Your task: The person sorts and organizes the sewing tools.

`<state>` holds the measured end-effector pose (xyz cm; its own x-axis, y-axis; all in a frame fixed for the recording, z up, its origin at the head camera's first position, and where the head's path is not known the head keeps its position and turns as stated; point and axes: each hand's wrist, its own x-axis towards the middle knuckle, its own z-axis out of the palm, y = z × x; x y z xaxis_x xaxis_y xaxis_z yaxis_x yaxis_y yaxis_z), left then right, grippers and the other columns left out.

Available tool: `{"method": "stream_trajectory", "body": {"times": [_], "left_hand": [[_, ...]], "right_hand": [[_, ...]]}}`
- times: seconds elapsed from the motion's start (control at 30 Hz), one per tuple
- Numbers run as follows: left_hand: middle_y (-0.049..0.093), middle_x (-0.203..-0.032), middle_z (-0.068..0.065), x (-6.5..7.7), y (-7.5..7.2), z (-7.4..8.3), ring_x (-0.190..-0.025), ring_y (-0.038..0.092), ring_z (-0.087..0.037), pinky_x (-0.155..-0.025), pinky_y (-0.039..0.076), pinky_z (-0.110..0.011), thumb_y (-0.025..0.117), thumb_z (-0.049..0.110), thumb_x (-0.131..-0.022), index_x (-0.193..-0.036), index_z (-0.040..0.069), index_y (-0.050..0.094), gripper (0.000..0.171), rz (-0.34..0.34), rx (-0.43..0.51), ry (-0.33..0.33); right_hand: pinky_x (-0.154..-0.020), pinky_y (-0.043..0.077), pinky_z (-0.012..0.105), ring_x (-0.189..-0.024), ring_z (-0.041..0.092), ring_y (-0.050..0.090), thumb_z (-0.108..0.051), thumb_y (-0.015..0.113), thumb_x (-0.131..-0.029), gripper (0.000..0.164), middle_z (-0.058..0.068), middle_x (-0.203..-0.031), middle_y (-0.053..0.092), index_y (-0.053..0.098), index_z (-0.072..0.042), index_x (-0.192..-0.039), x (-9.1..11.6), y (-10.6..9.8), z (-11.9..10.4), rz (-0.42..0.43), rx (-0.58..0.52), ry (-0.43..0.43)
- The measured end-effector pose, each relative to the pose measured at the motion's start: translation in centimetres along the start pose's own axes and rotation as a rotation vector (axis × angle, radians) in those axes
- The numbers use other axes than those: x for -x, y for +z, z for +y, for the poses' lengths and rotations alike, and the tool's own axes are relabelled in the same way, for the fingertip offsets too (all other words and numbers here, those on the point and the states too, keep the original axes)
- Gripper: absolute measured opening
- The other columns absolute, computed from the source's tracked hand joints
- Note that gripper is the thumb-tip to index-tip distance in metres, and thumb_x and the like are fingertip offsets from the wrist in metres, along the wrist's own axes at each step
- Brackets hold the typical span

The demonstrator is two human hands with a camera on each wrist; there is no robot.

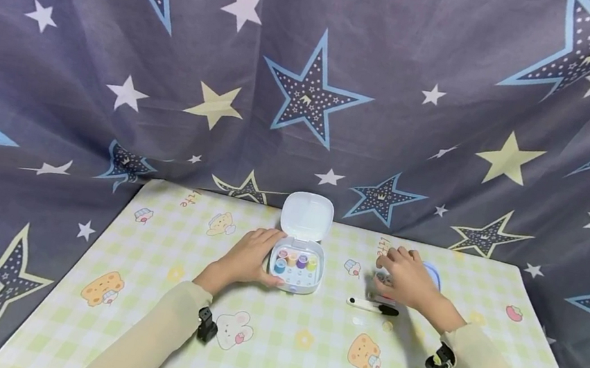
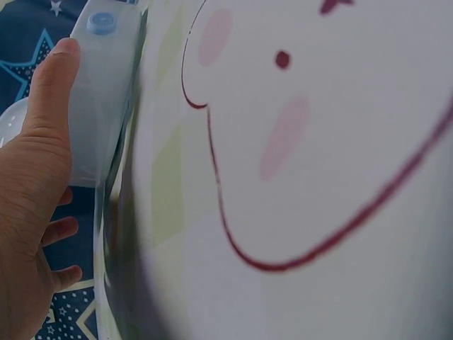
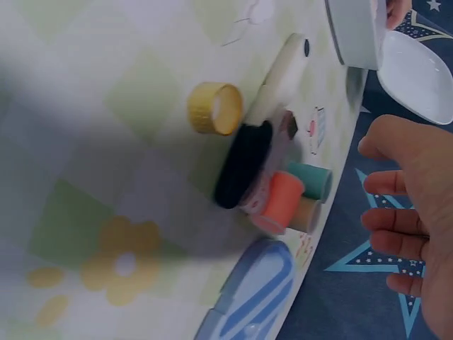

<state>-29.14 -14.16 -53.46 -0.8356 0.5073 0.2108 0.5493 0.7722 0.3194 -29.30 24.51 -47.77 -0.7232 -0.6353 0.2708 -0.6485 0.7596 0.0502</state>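
My left hand [image 1: 247, 257] grips the left side of a small white plastic box [image 1: 301, 288], its thumb at the front near the blue latch [image 2: 102, 23]. The box's lid [image 1: 307, 215] stands raised at the back. Inside are several thread spools, among them a blue spool [image 1: 280, 265] and a purple spool [image 1: 302, 261]. My right hand [image 1: 407, 281] is over loose spools on the table, fingers loosely bent and holding nothing visible. Beneath it, an orange-red spool [image 3: 281, 202], a green spool [image 3: 311, 178] and a tan spool [image 3: 306, 215] lie close together.
A slim white tool with a black end [image 3: 244, 164] lies in front of the loose spools. Near it sits a yellow ring-shaped thimble [image 3: 215, 108]. A blue-and-white striped case [image 3: 258, 290] lies beside the right hand. Star-patterned cloth [image 1: 309, 102] hangs behind the table.
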Motion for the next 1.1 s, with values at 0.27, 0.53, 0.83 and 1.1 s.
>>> {"method": "stream_trajectory", "body": {"times": [0.27, 0.53, 0.83, 1.1], "left_hand": [[0.048, -0.153, -0.015, -0.1, -0.1, 0.0, -0.14, 0.045, -0.036, -0.121, 0.035, -0.052, 0.086, 0.065, -0.066, -0.155, 0.005, 0.038, 0.117, -0.02, -0.011, -0.009], [0.048, -0.153, -0.015, -0.2, -0.3, 0.1, -0.14, 0.045, -0.037, -0.121, 0.034, -0.053, 0.086, 0.066, -0.065, -0.155, 0.006, 0.038, 0.118, -0.028, -0.004, -0.009], [0.049, -0.152, -0.015, -0.2, -0.1, 0.1, -0.139, 0.046, -0.036, -0.121, 0.035, -0.052, 0.086, 0.065, -0.065, -0.155, 0.006, 0.038, 0.118, -0.026, -0.006, -0.018], [0.049, -0.152, -0.013, -0.3, -0.1, 0.0, -0.14, 0.045, -0.034, -0.121, 0.034, -0.051, 0.086, 0.066, -0.065, -0.155, 0.007, 0.038, 0.118, -0.035, -0.011, -0.023]], "right_hand": [[-0.079, 0.041, 0.049, -0.079, 0.021, 0.043, -0.022, 0.073, -0.082, 0.019, 0.003, -0.085, 0.053, 0.065, -0.01, -0.094, 0.6, 0.6, -0.1, 0.021, 0.021, 0.006], [-0.078, 0.039, 0.049, -0.078, 0.022, 0.041, -0.021, 0.073, -0.082, 0.018, 0.003, -0.084, 0.05, 0.065, -0.01, -0.094, 0.8, 1.1, 0.2, 0.024, 0.032, -0.001], [-0.081, 0.04, 0.051, -0.081, 0.024, 0.043, -0.021, 0.071, -0.083, 0.017, 0.005, -0.086, 0.052, 0.065, -0.011, -0.096, 0.7, 1.2, 0.3, -0.008, 0.029, 0.015], [-0.079, 0.04, 0.049, -0.079, 0.022, 0.04, -0.02, 0.072, -0.084, 0.014, 0.003, -0.083, 0.049, 0.065, -0.011, -0.092, 0.6, 1.2, 0.1, -0.014, 0.035, 0.028]]}}
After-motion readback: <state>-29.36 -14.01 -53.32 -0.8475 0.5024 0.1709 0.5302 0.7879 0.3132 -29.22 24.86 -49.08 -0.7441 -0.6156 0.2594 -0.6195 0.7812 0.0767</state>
